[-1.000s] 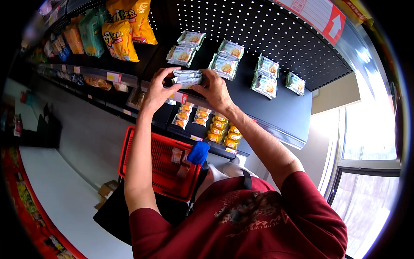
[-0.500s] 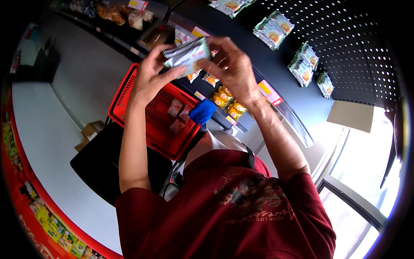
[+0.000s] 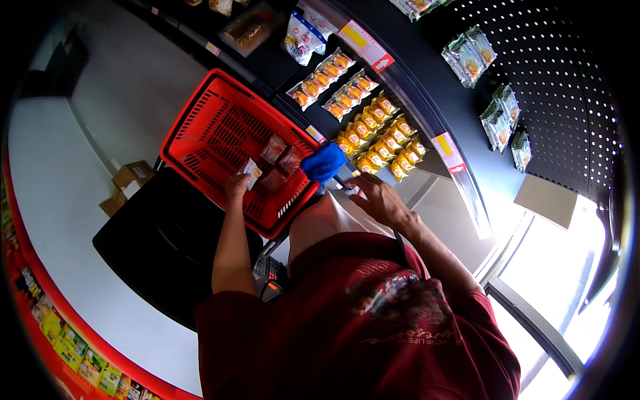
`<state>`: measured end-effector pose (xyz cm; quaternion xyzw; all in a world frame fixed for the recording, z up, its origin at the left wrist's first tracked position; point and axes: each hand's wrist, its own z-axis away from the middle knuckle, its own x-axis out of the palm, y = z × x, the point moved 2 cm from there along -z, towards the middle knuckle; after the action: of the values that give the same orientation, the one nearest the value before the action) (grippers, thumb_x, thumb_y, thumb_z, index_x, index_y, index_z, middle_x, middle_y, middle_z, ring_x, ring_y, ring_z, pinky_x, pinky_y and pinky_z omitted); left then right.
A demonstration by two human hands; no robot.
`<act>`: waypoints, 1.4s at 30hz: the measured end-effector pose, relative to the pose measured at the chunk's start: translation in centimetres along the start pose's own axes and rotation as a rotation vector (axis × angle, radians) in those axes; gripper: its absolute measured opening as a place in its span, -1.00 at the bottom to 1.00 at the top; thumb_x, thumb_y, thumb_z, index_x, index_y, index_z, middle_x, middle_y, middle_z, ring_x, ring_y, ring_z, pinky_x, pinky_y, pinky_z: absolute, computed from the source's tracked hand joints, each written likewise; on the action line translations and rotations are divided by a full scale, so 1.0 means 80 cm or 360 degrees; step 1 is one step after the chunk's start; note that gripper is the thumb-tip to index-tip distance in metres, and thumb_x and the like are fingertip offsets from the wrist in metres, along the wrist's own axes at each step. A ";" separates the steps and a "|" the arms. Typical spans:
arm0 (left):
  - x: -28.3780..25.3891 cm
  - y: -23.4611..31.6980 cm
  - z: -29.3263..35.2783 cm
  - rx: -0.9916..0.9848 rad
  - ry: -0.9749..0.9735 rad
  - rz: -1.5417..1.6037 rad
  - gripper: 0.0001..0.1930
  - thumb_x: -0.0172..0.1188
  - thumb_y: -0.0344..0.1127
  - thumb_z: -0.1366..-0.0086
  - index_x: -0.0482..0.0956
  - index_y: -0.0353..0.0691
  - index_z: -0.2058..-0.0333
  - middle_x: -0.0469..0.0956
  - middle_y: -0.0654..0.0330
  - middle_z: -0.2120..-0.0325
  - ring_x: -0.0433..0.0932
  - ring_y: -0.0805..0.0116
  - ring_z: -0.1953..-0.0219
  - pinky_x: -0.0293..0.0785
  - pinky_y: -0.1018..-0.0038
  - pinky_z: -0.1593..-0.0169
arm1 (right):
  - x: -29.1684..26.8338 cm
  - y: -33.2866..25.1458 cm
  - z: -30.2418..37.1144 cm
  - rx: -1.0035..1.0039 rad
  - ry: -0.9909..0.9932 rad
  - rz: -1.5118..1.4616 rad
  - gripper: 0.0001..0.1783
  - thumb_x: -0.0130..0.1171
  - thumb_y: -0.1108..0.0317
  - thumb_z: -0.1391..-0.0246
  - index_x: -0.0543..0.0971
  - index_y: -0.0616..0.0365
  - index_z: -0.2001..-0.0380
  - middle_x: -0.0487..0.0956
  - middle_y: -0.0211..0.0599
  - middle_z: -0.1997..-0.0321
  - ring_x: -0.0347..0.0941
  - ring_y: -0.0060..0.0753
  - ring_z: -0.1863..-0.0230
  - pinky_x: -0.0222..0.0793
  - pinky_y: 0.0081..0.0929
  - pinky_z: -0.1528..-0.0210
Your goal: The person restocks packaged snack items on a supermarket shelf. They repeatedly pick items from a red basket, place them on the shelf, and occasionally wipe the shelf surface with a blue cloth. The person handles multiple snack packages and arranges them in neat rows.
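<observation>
A small whitish snack packet [image 3: 253, 172] is pinched in my left hand [image 3: 237, 186], low inside the red shopping basket [image 3: 193, 175]. Several other small wrapped packets [image 3: 272, 149] lie together in the basket, just right of the held one. At the basket's right side my right hand [image 3: 381, 200] has its fingers loosely bent and apart, with nothing seen between them. Its fingertips are close to a dark bar beside a bundled blue cloth [image 3: 323, 163]; whether they touch the bar I cannot tell.
A dark shelf beyond the basket bears orange cakes in clear packs [image 3: 321, 79], yellow-wrapped cakes [image 3: 380, 137] and a white-and-blue bag [image 3: 304, 38]. More packets [image 3: 469, 56] lie on a higher shelf. Cardboard boxes [image 3: 132, 180] and a black chair-like shape [image 3: 157, 243] are at left.
Both hands have come down from in front of the shelf, where they held a packet together. The left has taken a packet into the basket; the right has dropped to beside the blue cloth.
</observation>
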<state>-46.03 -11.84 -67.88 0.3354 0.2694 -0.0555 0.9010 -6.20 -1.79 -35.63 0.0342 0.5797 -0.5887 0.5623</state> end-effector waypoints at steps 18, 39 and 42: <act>0.117 -0.025 -0.069 0.0245 0.0116 -0.0486 -0.57 0.28 0.03 -0.13 0.68 -0.32 0.46 0.65 -0.03 0.54 0.65 -0.02 0.47 0.51 0.09 0.37 | 0.025 0.029 0.067 0.0561 -0.0135 -0.0169 -0.69 0.27 0.37 -0.17 0.58 0.10 0.01 0.66 -0.14 0.11 0.63 -0.10 0.06 0.55 -0.21 0.02; 0.139 -0.154 -0.136 0.0442 0.0140 0.0127 -0.49 0.41 -0.02 -0.08 0.45 -0.32 0.76 0.39 -0.12 0.76 0.45 0.02 0.70 0.30 0.00 0.49 | 0.037 0.036 0.061 0.0575 -0.0118 -0.0183 -0.70 0.28 0.38 -0.16 0.59 0.12 0.02 0.66 -0.11 0.10 0.63 -0.08 0.07 0.57 -0.21 0.03; 0.113 -0.092 -0.102 0.0549 0.0250 -0.0396 -0.52 0.35 -0.11 -0.14 0.47 -0.33 0.78 0.43 -0.08 0.76 0.48 -0.09 0.64 0.36 0.02 0.48 | 0.043 0.038 0.062 0.0628 -0.0106 -0.0212 -0.70 0.28 0.38 -0.16 0.59 0.12 0.02 0.66 -0.11 0.10 0.64 -0.07 0.08 0.57 -0.21 0.03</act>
<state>-44.07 -11.55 -82.00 0.4519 0.3644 -0.1851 0.7929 -2.31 -6.58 -38.32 0.0859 0.4352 -0.7276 0.5232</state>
